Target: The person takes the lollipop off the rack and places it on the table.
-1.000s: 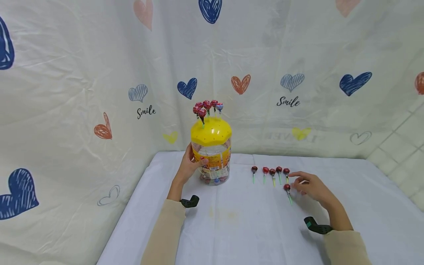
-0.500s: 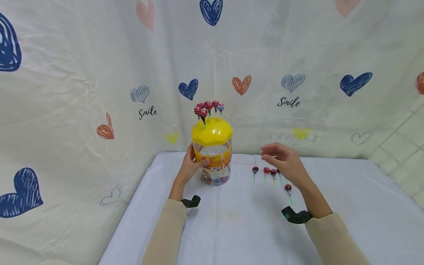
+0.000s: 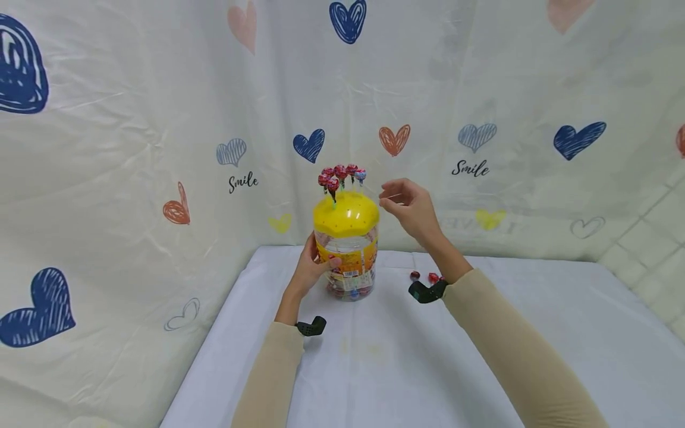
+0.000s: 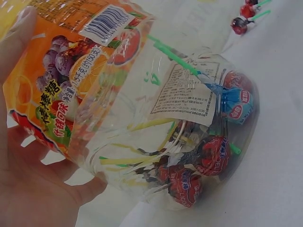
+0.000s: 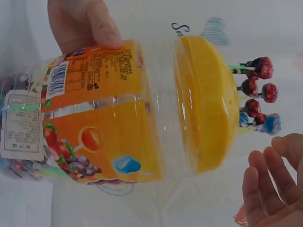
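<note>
A clear plastic candy jar (image 3: 349, 261) with an orange fruit label stands upright on the table, lollipops showing inside its base in the left wrist view. Its yellow lid (image 3: 342, 221) has small holes, and several lollipops (image 3: 340, 172) stand in them by their sticks, mostly red with one blue. My left hand (image 3: 309, 272) grips the jar's left side, thumb across the label. Raised just right of the lid is my right hand (image 3: 413, 211), apart from it. Its fingers (image 5: 267, 179) are relaxed in the right wrist view, with nothing visible between them.
More lollipops (image 3: 432, 277) lie on the white-covered table (image 3: 364, 374) right of the jar, partly hidden by my right arm. Behind the table hangs a white curtain (image 3: 428, 77) printed with hearts.
My right hand has risen from the loose lollipops and moved left to beside the lid. My left hand keeps its grip on the jar, which has not visibly moved on the table.
</note>
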Tool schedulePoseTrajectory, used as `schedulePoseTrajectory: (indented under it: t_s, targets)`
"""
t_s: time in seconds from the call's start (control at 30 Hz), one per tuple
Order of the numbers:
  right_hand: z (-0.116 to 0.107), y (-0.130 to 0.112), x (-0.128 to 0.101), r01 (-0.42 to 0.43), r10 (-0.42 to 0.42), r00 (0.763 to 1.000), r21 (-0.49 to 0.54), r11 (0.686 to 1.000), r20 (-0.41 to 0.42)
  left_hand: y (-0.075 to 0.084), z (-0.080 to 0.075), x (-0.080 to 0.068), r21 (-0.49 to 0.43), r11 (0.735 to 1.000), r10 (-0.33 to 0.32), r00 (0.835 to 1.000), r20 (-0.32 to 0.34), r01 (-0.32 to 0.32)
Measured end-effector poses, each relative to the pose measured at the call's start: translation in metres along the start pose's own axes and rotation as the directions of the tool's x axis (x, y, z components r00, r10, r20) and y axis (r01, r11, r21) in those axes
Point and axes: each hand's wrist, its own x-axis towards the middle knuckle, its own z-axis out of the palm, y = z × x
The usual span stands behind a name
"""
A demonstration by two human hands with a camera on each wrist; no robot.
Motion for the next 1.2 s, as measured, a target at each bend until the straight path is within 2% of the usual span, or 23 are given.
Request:
schedulePoseTrajectory:
  t_s: [0.23, 0.3, 0.4, 0.63, 0.97, 1.2]
  targets:
    - [0.02, 0.035, 0.04, 0.005, -0.003, 0.999, 0.043, 0.999, -0.038, -0.001, 0.002, 0.0, 0.013, 1.0, 0.006, 1.0, -0.003, -0.006]
    - [0.024, 0.036, 0.047, 0.002, 0.0, 0.999, 0.047, 0.999, -0.04, -0.002, 0.002, 0.0, 0.017, 1.0, 0.006, 1.0, -0.006, -0.005]
    - [0.028, 0.037, 0.053, -0.002, 0.004, 0.999, 0.055, 0.998, -0.043, -0.003, 0.001, 0.0, 0.015, 1.0, 0.009, 1.0, -0.005, -0.009]
    - [0.035, 0.036, 0.059, -0.024, 0.024, 0.999, 0.002, 1.0, -0.04, -0.002, 0.001, -0.001, 0.021, 1.0, -0.003, 1.0, -0.006, 0.003]
    - [0.035, 0.031, 0.064, 0.004, -0.004, 0.999, 0.008, 1.0, -0.045, 0.014, 0.0, -0.004, -0.006, 0.999, -0.034, 0.999, 0.033, 0.034]
    - [0.027, 0.012, 0.067, 0.054, -0.051, 0.997, 0.07, 0.996, -0.054, 0.005, 0.0, -0.002, 0.02, 1.0, -0.018, 1.0, 0.016, 0.018]
